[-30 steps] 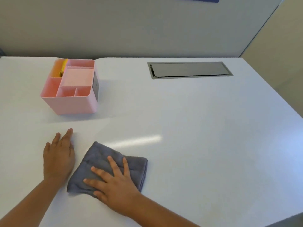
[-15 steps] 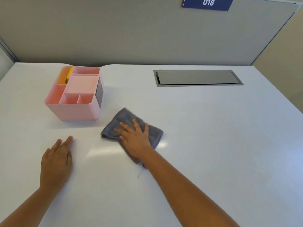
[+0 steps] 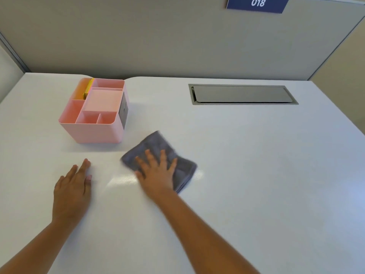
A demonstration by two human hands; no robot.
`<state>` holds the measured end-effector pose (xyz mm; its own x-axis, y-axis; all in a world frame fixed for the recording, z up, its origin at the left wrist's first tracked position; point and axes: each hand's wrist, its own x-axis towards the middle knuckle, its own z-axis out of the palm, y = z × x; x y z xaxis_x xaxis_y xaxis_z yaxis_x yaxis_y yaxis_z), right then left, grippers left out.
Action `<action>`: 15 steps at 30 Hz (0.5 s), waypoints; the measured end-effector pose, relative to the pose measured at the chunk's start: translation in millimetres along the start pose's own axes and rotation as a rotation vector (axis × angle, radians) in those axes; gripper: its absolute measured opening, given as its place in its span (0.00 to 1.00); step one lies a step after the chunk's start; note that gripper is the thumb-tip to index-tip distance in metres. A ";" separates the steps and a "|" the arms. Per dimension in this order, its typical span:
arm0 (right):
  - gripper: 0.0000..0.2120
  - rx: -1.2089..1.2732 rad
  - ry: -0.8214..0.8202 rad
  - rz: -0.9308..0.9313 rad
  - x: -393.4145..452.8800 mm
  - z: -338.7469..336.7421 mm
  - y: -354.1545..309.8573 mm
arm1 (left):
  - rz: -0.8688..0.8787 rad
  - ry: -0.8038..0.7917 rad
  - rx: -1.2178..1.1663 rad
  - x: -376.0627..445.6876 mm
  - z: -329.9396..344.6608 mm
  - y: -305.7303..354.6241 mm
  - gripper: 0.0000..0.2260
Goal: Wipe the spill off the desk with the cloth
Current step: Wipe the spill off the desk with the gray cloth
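Right hand (image 3: 158,173) flat on grey cloth (image 3: 183,167), fingers spread, palm pressing, nothing pinched. Cloth folded, blurred, on desk (image 3: 256,175) just front-right of pink organiser (image 3: 94,131), not touching it. Left hand (image 3: 72,191) flat on desk in front of organiser, fingers together, empty. Glossy patch (image 3: 120,180) between hands, possibly wet. Cable hatch (image 3: 242,94) well right of organiser. Sign (image 3: 256,3) reads 018.
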<state>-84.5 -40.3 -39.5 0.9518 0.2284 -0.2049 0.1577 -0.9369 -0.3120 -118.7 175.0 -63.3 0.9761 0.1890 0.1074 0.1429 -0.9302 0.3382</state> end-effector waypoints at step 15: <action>0.28 -0.128 0.083 0.103 -48.1 -22.2 112.9 | 0.042 0.020 -0.080 0.5 -5.2 2.1 0.23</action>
<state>-106.6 -163.0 -44.2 0.9822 0.1117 -0.1510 0.0853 -0.9815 -0.1713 -118.8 174.8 -57.7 0.9774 0.1573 0.1412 0.0876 -0.9093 0.4068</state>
